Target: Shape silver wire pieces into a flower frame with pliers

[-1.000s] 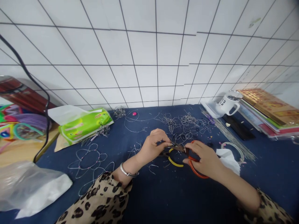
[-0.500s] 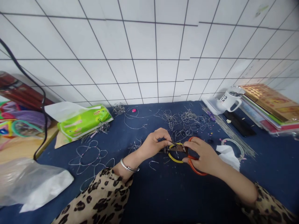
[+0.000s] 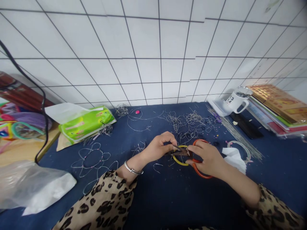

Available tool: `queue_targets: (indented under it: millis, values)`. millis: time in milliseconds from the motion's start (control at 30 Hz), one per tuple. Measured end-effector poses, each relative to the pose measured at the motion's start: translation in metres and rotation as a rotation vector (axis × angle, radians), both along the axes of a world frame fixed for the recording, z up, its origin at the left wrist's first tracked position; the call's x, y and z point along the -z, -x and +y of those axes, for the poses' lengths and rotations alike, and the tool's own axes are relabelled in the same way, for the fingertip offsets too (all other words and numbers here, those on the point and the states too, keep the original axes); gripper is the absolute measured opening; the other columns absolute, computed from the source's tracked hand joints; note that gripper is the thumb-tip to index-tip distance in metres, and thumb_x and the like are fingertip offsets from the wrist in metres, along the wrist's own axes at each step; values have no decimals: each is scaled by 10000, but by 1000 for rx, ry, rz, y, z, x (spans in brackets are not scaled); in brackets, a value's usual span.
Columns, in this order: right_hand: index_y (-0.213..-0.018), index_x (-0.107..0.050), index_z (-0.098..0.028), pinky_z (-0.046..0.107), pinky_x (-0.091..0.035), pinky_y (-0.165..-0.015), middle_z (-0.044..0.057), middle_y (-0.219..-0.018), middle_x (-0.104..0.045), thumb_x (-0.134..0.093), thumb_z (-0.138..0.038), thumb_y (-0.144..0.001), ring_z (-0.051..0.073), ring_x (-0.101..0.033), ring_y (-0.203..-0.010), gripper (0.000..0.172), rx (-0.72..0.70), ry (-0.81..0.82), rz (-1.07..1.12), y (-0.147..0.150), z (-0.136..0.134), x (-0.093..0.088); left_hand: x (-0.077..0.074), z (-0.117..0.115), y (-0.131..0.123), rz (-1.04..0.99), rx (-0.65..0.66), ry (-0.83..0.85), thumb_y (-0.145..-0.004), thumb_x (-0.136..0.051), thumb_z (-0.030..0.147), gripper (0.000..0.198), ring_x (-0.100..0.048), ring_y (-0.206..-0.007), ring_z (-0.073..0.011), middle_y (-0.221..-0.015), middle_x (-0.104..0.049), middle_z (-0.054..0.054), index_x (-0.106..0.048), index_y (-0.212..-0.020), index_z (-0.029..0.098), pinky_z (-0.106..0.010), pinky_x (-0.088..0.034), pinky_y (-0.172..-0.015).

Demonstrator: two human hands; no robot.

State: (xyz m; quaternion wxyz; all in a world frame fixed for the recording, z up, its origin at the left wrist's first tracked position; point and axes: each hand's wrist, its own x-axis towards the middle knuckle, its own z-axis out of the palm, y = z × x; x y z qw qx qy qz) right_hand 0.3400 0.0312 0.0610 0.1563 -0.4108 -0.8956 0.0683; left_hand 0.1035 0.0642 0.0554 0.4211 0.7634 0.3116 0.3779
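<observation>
My right hand (image 3: 206, 159) is closed around a pair of scissors, whose orange handles (image 3: 202, 174) loop behind the fingers. The dark, rusty-looking scissor blades (image 3: 182, 152) point left and are slightly parted. At the blade tips my left hand (image 3: 164, 145) is closed in a pinch. I cannot tell whether it grips a blade, a thin wire or both. A yellow ring (image 3: 179, 161) lies around and under the blades, partly hidden by them. Just in front of the left fingers, a short bent wire (image 3: 157, 167) rests on the dark blue cloth.
Tangled wires (image 3: 175, 121) lie behind my hands. Flower-shaped wire loops (image 3: 92, 159) are at the left, near a green tissue pack (image 3: 88, 123) and a plastic bag (image 3: 35, 188). On the right are straight wires (image 3: 237, 137), white tissue (image 3: 233, 159), a mug (image 3: 237, 100) and stacked books (image 3: 279, 105).
Both hands and the scissors keep nearly the same position. The whole view has shifted very slightly, and the right fingers sit a touch further left.
</observation>
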Motion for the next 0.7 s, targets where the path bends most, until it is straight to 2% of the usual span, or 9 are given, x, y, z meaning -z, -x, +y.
queue_targets:
  millis: [167, 500, 700]
  values:
    - [-1046, -564, -194, 252, -401, -619, 53, -815, -548, -538, -436, -795, 145, -521, -706, 349, -22, -71, -4, -2, 1, 2, 0, 0, -1, -4, 1, -2, -796, -577, 193, 74, -535, -786, -161, -790, -577, -51, -614, -739, 162, -322, -450, -741]
    - [-990, -579, -192, 236, -364, -563, 22, -717, -560, -538, -436, -806, 126, -522, -636, 309, -57, -180, 7, -6, 5, 11, 1, 0, 1, -37, 47, 109, -782, -562, 118, 79, -525, -789, -147, -804, -548, -47, -603, -718, 139, -285, -427, -740]
    - [-945, -586, -191, 240, -357, -572, 18, -700, -572, -519, -465, -816, 125, -528, -626, 310, -39, -188, -16, -7, 6, 18, 2, 0, 1, -27, 39, 142, -790, -570, 156, 63, -525, -772, -139, -822, -547, -49, -614, -748, 138, -278, -421, -727]
